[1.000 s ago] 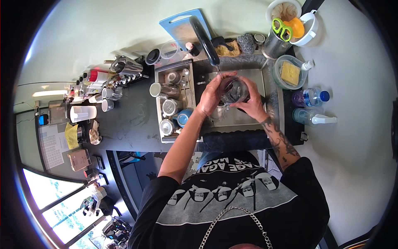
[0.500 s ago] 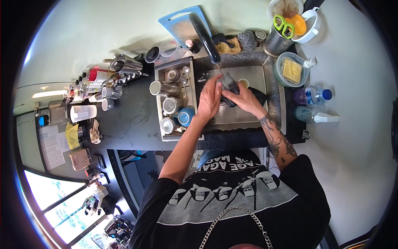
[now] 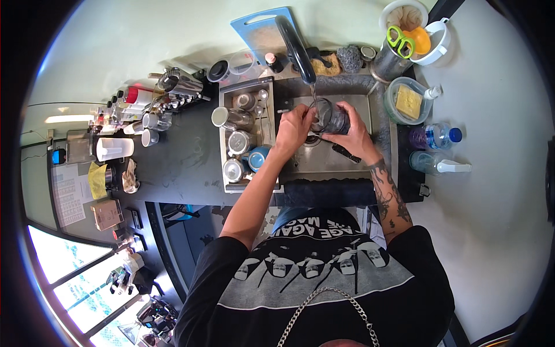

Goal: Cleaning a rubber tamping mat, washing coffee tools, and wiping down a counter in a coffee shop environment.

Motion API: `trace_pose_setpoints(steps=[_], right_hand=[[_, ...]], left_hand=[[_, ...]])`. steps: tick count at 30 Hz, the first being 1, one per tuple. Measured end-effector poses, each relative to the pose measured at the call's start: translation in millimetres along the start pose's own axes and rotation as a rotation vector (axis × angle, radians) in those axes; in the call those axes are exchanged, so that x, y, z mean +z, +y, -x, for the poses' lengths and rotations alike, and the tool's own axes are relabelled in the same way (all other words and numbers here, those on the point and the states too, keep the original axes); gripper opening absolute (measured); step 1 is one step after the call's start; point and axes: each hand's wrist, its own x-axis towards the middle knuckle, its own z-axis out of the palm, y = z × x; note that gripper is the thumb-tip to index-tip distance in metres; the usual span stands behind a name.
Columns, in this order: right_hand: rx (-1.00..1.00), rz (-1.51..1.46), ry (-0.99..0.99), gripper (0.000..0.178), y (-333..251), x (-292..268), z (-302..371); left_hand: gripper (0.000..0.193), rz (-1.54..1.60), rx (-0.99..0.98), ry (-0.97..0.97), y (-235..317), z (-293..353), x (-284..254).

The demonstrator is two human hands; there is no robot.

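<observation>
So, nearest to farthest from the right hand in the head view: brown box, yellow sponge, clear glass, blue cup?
1. Clear glass: in the right hand.
2. Yellow sponge: off to the right.
3. Blue cup: off to the left.
4. Brown box: far left.

Centre: a smooth, shiny clear vessel (image 3: 332, 117), glass or plastic unclear, above a dull metal sink (image 3: 315, 165). Top centre: glossy black faucet (image 3: 296, 51), rough grey scourer (image 3: 349, 59). Left of centre: smooth, smudged dark tabletop (image 3: 179, 159).

Left grip (image 3: 296, 128) curled, right grip (image 3: 356, 137) cupped opposite it
</observation>
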Motion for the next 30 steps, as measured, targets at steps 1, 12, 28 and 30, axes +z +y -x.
trace_pose_setpoints(steps=[1, 12, 28, 30], right_hand=[[0.072, -0.083, -0.006, 0.099, 0.9, 3.3, 2.3], [0.303, -0.631, 0.123, 0.095, 29.4, 63.6, 33.5], [0.421, 0.321, -0.067, 0.079, -31.4, 3.1, 77.3], [0.409, 0.325, -0.081, 0.082, -36.3, 4.1, 80.8]], left_hand=[[0.018, -0.044, 0.092, 0.119, 5.8, 0.7, 0.2], [0.024, -0.254, 0.557, 0.059, 17.4, 21.2, 24.0], [0.024, -0.742, -0.364, -0.013, -119.8, -44.6, -35.2], [0.024, -0.778, -0.331, 0.010, -121.0, -49.2, -33.4]])
